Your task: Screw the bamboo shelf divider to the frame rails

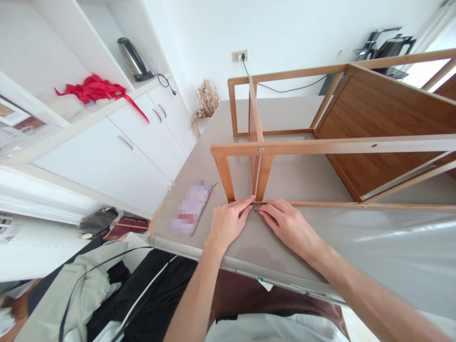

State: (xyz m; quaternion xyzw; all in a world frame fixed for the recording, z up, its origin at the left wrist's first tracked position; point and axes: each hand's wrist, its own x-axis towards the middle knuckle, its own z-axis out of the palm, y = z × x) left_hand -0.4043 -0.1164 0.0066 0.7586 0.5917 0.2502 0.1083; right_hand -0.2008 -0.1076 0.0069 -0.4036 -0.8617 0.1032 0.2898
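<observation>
A wooden shelf frame (235,149) lies across the table, with slatted rails and a narrow board (254,114) standing near its left end. Both of my hands are at its lower front rail. My left hand (230,221) has thumb and index finger closed together against the rail, by the foot of an upright; what lies between them is hidden. My right hand (285,218) is pinched just to the right, at a small dark metal piece that looks like a hex key (256,208). Most of that piece is covered by fingertips.
A phone (192,209), partly blurred, lies left of my hands on the grey table (302,237). White cabinets (96,152) hold a kettle (133,59) and red ribbon (92,90). A larger wooden panel (388,118) slants inside the frame. Clothes (96,275) and cables are piled lower left.
</observation>
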